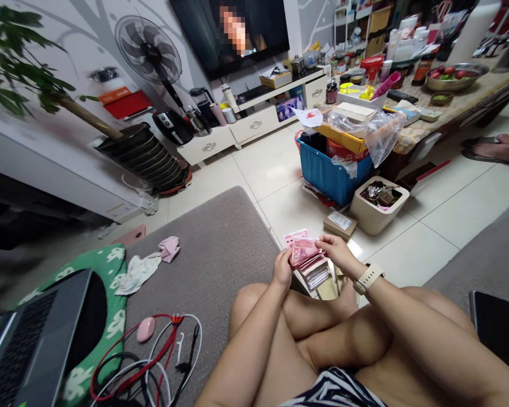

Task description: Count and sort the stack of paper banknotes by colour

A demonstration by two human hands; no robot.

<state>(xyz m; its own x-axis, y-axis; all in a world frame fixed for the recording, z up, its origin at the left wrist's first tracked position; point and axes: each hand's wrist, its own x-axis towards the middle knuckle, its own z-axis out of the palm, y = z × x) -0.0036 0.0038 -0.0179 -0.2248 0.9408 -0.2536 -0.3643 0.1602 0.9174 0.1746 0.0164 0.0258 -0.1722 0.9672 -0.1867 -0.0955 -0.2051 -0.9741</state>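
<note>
Pink 100 banknotes point(304, 249) are spread in front of me above my crossed legs. My left hand point(283, 267) is closed on their left edge, fingers and thumb pinching. At the upper right edge, my right hand point(334, 250) pinches a banknote, with a pale-banded watch on that wrist. Just below the notes is a thick stack of thin layered edges point(316, 276), pink on top and white beneath; whether it is loose paper or a divided holder I cannot tell. Part of a pale yellowish item point(328, 289) shows under it, near my foot.
I sit on a grey sofa point(220, 243). Left of me lie a laptop point(34, 345), tangled cables point(152, 362) and cloths point(144, 271). A phone point(500, 322) rests at my right. Ahead are a small cardboard box point(340, 225), a bin point(375, 220), a blue box point(333, 172) and a cluttered table.
</note>
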